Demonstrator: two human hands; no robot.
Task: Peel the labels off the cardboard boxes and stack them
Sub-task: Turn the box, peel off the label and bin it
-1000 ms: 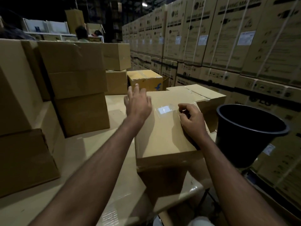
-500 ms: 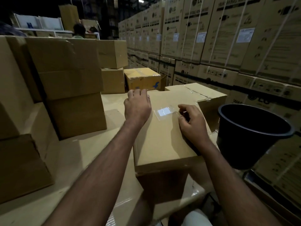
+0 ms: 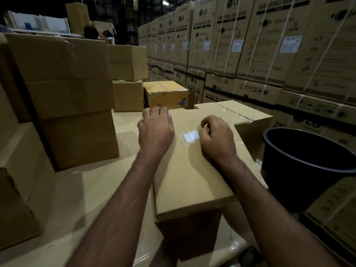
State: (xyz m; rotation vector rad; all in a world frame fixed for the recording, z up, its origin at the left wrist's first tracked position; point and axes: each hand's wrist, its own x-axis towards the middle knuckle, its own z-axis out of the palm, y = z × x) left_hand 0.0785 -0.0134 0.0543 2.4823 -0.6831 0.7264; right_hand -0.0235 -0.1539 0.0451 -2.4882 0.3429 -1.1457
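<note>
Your right hand (image 3: 215, 139) has its grip curled at the right edge of the label (image 3: 189, 136), thumb and forefinger seemingly pinching a lifted corner, though the exact contact is hidden by your knuckles. Your left hand (image 3: 156, 130) rests on the far left part of the box top, fingers bent over the far edge, steadying it.

The cardboard box (image 3: 192, 180) lies on the table (image 3: 81, 199), its near end jutting past the table edge, so a hard pull could tip or slide it if your left hand eases off. The bucket (image 3: 308, 170) stands just beside the box on the right; a swinging elbow could knock it. The label sits mid-top under a clear film, so a fast or steep pull is likely to tear it or lift the cardboard skin, leaving scraps.
</note>
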